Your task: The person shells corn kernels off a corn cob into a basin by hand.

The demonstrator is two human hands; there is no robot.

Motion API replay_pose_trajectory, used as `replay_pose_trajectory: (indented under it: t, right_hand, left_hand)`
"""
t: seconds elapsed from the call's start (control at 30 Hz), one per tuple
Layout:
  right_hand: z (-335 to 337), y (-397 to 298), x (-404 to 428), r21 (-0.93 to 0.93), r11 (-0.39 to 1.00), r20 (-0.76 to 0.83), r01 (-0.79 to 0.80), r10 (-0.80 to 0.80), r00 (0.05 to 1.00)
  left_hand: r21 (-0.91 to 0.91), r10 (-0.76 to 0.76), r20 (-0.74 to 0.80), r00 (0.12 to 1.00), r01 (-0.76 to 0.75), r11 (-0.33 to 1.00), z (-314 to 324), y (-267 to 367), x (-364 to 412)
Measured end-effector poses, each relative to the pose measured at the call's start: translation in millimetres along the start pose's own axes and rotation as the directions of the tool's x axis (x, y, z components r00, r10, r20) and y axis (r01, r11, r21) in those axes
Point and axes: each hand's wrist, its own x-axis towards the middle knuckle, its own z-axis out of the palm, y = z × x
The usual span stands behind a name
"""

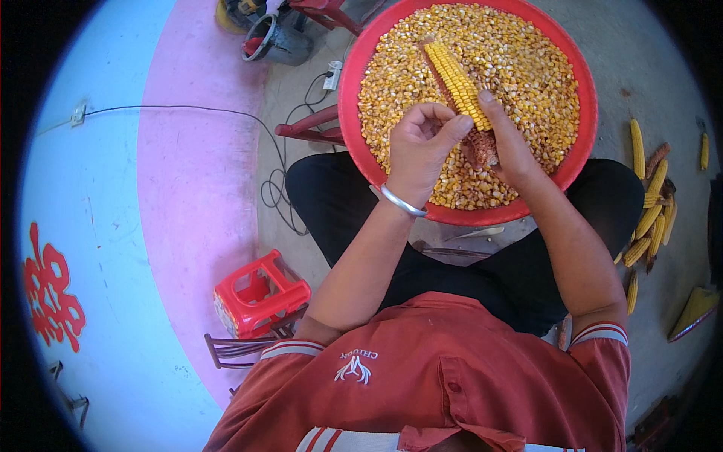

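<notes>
A partly shelled ear of corn [454, 79] points away from me above a round red plastic basin [587, 113] full of loose kernels [531, 73]. Yellow rows remain on its upper face, while bare reddish cob shows along the left side and at the near end. My right hand [511, 138] grips the ear near its close end, thumb lying on the kernels. My left hand [426, 141], with a silver bangle at the wrist, has its fingers curled and its thumb against the ear's left edge; whether a kernel is pinched there is hidden.
Several unshelled ears [649, 217] lie on the floor at the right. A red plastic stool [262, 294] stands at the left. Beyond are a dark bucket [282, 45], a power strip [333, 76] and a looped black cable [277, 192]. Red chair parts [310, 125] touch the basin's left side.
</notes>
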Motion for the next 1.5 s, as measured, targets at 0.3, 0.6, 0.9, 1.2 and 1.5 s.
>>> replay_pose_trajectory:
  t: [0.3, 0.6, 0.9, 1.2, 1.5]
  right_hand:
    - [-8, 4, 1, -0.102, 0.99, 0.0, 0.102, -0.102, 0.995]
    - [-5, 5, 3, -0.047, 0.998, 0.01, 0.04, -0.04, 0.999]
    - [-3, 3, 2, 0.012, 1.0, 0.045, -0.001, 0.0, 0.999]
    - [5, -5, -3, 0.015, 0.998, -0.015, -0.055, 0.055, 0.998]
    - [-9, 9, 5, -0.113, 0.993, 0.047, 0.028, -0.022, 0.999]
  left_hand:
    - [0.175, 0.034, 0.039, 0.999, -0.041, 0.984, 0, -3, 5]
    - [0.119, 0.096, 0.1, 0.99, -0.108, 0.987, -7, -9, 2]
    - [0.081, 0.127, 0.082, 0.989, -0.133, 0.988, -9, -11, -2]
    - [0.082, 0.096, 0.037, 0.995, -0.098, 0.992, -16, 2, -8]
    - [0.113, 0.034, -0.002, 0.999, -0.033, 0.993, -2, 0, -1]
